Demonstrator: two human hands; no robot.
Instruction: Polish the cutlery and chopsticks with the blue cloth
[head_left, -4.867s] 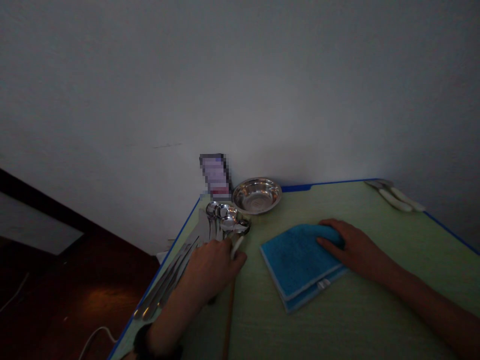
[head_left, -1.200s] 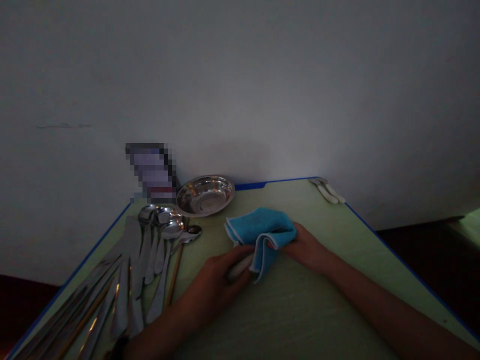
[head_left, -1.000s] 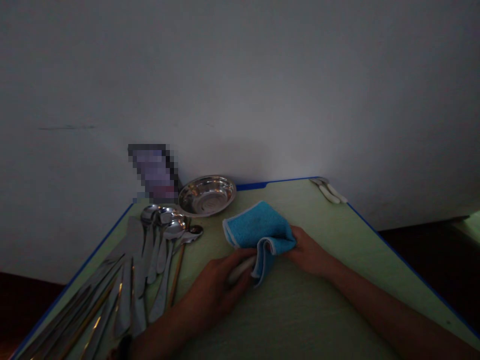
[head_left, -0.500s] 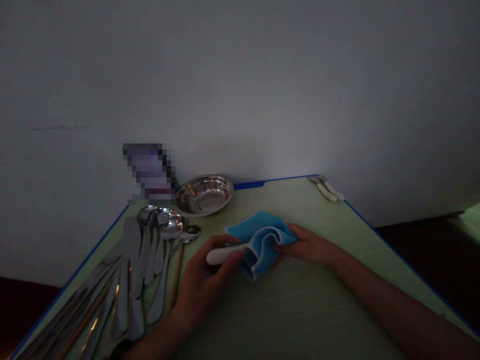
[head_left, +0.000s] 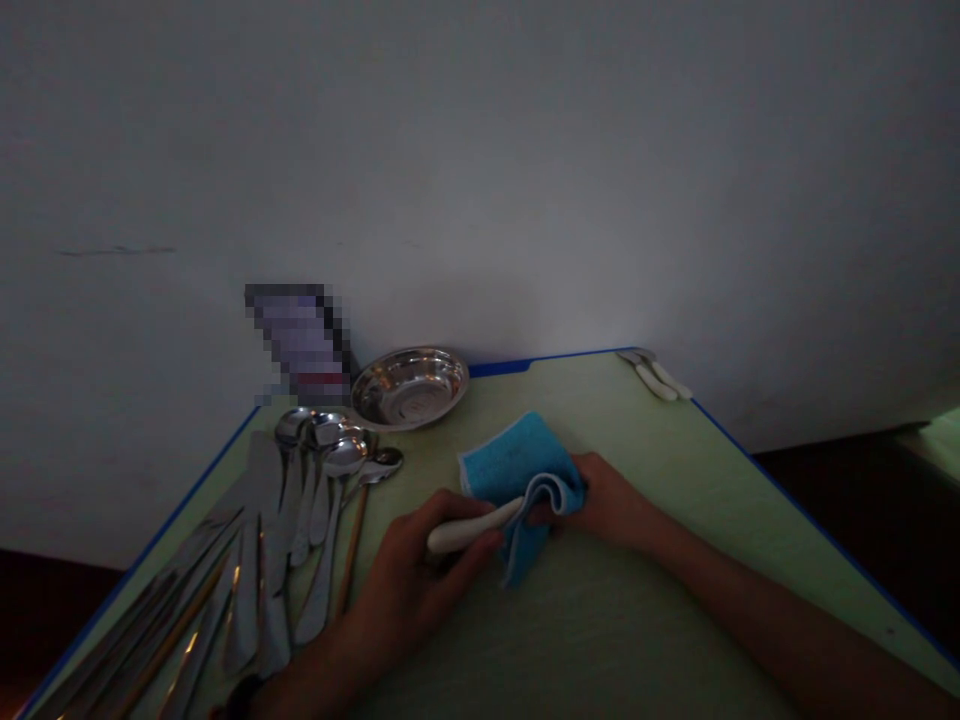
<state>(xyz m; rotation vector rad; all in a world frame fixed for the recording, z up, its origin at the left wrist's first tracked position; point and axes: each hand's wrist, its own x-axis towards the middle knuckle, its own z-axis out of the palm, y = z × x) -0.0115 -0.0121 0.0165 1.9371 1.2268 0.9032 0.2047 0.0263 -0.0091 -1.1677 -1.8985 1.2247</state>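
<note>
My left hand [head_left: 420, 570] is closed around the white handle [head_left: 461, 532] of a utensil, thumb below and fingers above. The utensil's other end is hidden inside a blue cloth [head_left: 517, 460] with a pale edge. My right hand [head_left: 600, 500] pinches that cloth around the hidden end, its fingers partly covered by the folds. Both hands are just above the table, close together. To the left of my left hand lie several metal spoons [head_left: 346, 455] and table knives [head_left: 240, 600].
A shallow steel bowl [head_left: 411, 395] stands at the back of the green table [head_left: 600, 630], beside a blurred upright device [head_left: 304, 340] against the wall. Two white-handled utensils [head_left: 654, 378] lie at the back right corner. A wooden stick [head_left: 352, 550] rests among the cutlery.
The white handle has shifted slightly right and down with my left hand, and more of it shows. The cloth's folds have closed tighter around the utensil in my right hand.
</note>
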